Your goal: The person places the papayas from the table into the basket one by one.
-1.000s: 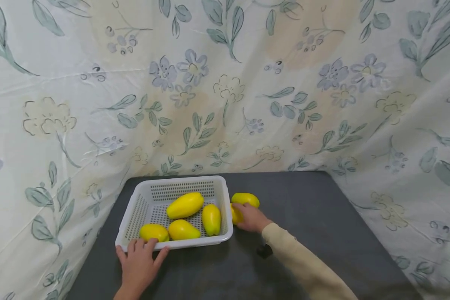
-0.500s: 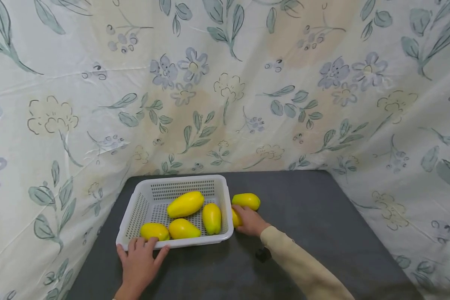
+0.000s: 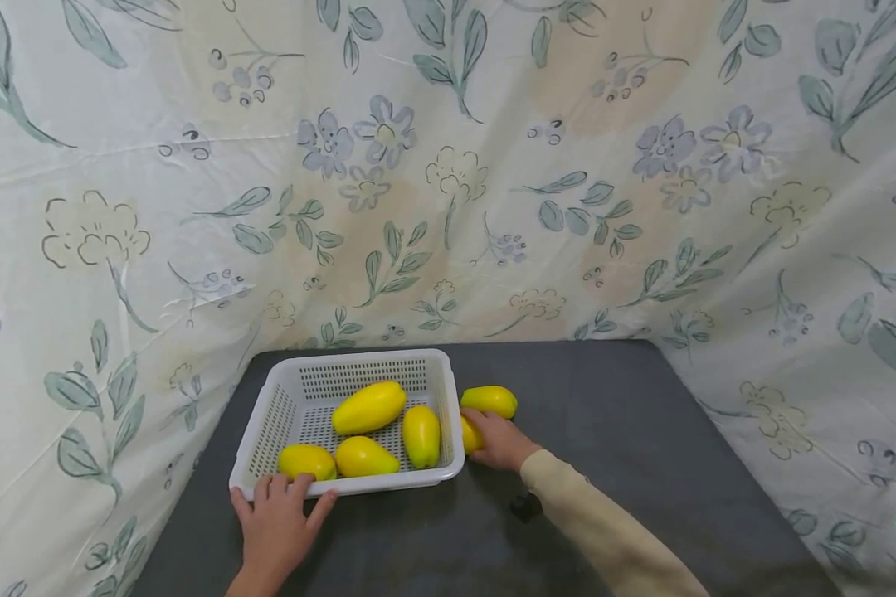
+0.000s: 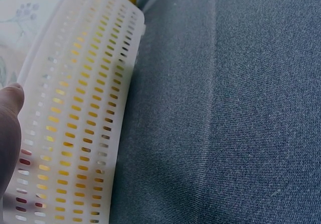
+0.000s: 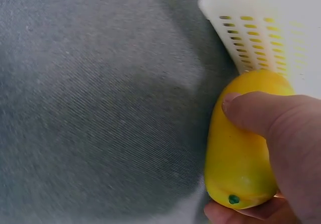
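Beside basket: right hand (image 3: 499,441) pinching yellow fruit (image 5: 241,148).
At basket (image 3: 276,412) front rim: left hand (image 3: 278,524), fingers spread flat.

I could read no writing anywhere I looked: no label, brand, number or sign on the white basket (image 3: 358,366), on the yellow fruit (image 3: 369,407), on the dark surface (image 3: 605,414), or on the floral cloth (image 3: 448,166) filling the upper part of the frame.
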Tool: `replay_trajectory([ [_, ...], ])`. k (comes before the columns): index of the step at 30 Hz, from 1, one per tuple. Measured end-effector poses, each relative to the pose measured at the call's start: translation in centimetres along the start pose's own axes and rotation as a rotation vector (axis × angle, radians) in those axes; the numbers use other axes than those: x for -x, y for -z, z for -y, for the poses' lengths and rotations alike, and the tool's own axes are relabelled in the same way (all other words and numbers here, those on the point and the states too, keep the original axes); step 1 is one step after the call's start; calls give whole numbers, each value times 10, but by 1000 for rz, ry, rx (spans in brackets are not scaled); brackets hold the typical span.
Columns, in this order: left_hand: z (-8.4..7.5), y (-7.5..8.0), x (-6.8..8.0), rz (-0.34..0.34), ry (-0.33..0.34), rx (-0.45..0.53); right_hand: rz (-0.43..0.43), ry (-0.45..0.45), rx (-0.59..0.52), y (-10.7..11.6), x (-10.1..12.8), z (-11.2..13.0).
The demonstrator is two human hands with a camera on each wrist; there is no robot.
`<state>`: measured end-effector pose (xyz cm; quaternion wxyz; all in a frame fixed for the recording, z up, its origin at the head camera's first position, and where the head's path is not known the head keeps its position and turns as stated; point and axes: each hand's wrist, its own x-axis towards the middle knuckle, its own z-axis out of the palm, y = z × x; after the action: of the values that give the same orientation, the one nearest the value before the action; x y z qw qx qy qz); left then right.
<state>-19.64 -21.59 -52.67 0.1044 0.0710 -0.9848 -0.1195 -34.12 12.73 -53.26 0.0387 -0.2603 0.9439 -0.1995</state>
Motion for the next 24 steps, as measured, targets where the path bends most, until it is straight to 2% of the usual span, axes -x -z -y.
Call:
replay_trajectory([
  [3,-1,0,0,2,-1,-1,-17,-9,19,11,1,-2],
  [10,2,-2,0,-14,11,14,-42,-110,29,50,7,-2],
  [16,4,-2,2,15,25,9,-83,-155,68,87,16,-12],
  [24,1,-1,3,3,9,20,-128,-213,37,131,32,-24],
])
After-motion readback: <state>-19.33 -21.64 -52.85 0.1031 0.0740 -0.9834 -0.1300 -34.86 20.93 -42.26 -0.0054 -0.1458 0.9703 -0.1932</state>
